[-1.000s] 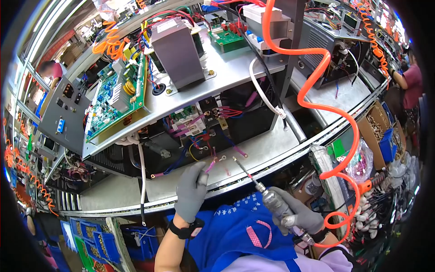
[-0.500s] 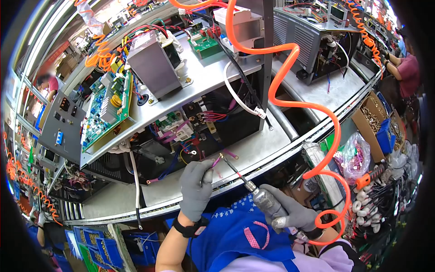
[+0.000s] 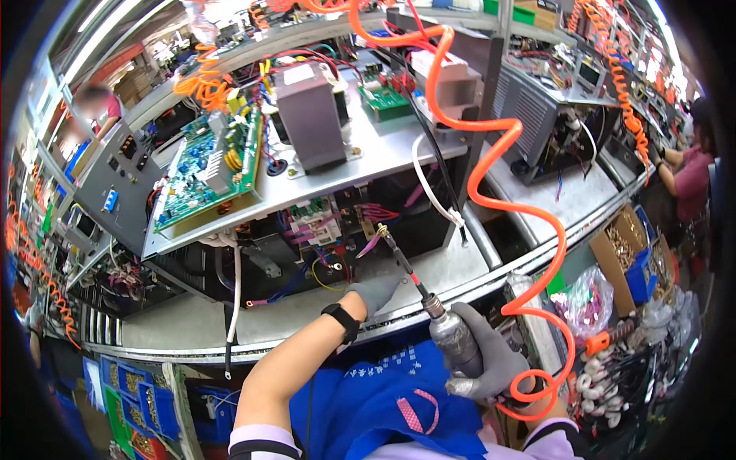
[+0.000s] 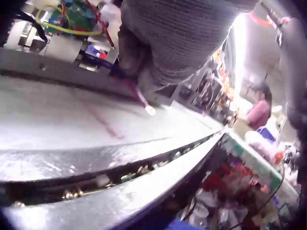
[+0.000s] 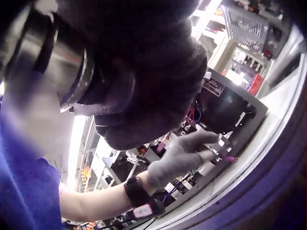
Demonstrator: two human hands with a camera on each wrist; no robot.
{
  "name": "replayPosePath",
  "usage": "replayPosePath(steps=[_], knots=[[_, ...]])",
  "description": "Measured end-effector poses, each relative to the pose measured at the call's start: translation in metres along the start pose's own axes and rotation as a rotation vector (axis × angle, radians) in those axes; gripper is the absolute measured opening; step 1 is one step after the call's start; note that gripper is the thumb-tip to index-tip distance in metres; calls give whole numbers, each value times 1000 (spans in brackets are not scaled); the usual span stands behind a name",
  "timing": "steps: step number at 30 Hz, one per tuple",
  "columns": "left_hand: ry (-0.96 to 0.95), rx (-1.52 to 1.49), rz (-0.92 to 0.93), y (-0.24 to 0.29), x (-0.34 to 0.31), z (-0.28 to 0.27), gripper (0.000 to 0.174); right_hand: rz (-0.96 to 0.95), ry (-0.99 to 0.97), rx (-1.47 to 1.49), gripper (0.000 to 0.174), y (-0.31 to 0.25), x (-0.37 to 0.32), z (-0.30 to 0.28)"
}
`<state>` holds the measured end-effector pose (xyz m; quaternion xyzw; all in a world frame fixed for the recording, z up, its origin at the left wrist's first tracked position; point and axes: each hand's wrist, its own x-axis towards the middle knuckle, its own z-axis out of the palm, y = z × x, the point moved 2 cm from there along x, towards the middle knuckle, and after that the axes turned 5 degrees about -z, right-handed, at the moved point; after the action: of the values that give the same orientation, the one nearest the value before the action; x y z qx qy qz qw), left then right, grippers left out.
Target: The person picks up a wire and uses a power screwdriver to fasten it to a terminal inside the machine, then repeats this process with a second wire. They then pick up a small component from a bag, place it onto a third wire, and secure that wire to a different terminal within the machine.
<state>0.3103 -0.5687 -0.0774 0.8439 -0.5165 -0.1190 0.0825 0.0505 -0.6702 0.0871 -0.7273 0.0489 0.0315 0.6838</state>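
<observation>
My gloved right hand [image 3: 491, 356] grips a metal-bodied air screwdriver [image 3: 454, 337], its long bit pointing up and away toward the open lower bay of the machine [image 3: 399, 211]. At the bit's tip sits a small brass-coloured screw [image 3: 382, 229], with a purple-sleeved ring terminal [image 3: 369, 246] hanging there. My gloved left hand [image 3: 377, 295] reaches low over the metal bench. In the right wrist view, its finger and thumb stand apart beside a purple-sleeved cable lug [image 5: 231, 159]. The left wrist view shows that lug [image 4: 150, 110] just below the fingers, on a dark blue wire.
An orange coiled air hose [image 3: 529, 211] runs down to the screwdriver. Above the bay, a shelf carries a green circuit board [image 3: 203, 180] and a grey transformer [image 3: 310, 115]. A white cable [image 3: 235, 299] hangs at left. Parts bins [image 3: 157, 406] stand lower left; a bag of terminals [image 3: 586, 299] lies right.
My left hand has left the purple ring terminal, which now hangs at the bit's tip, and moved right and lower toward another lug. The screwdriver has risen toward the bay. The head view has shifted.
</observation>
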Motion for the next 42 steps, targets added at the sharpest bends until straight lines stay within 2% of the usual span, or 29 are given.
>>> replayPosePath(steps=[1,4,5,9,12,13,16,19,22,24,27,29,33,35,37,42], knots=[[23,-397,-79,-11,3,15,22,-6,-17,20,111,-2,2,2],[15,72,-57,26,-8,-66,23,-12,-133,83,111,-2,11,13],[165,112,-33,23,-10,-81,23,-15,-186,102,111,-1,15,18],[943,-351,-85,-7,-37,-94,17,-157,-338,50,105,14,35,49],[860,-803,-400,-6,-47,-81,18,-28,-418,138,104,30,50,70],[845,-932,-465,-9,-45,-74,17,-41,-418,119,103,40,54,74],[1013,-1052,-376,-24,-37,-46,16,-131,-347,64,103,56,62,82],[915,-1387,-363,-17,-40,-49,15,-63,-252,65,103,70,59,77],[906,-1382,-397,-27,-34,-31,18,-19,-151,133,102,72,60,69],[1074,-1003,-377,-56,-15,16,19,-66,-82,168,102,73,63,65],[1142,-695,-341,-53,-17,9,21,-40,-58,219,100,71,68,58],[1165,-674,-317,-46,-22,-2,20,-26,-40,232,98,69,70,55],[1237,-826,-315,-43,-20,-5,16,-26,-28,298,97,66,73,55],[1227,-725,-334,-33,-25,-22,16,-1,-13,392,97,61,72,56],[1179,-451,-338,-17,-35,-46,16,10,1,410,96,57,73,54],[1228,-540,-345,-11,-33,-51,19,9,-19,392,95,46,78,50]])
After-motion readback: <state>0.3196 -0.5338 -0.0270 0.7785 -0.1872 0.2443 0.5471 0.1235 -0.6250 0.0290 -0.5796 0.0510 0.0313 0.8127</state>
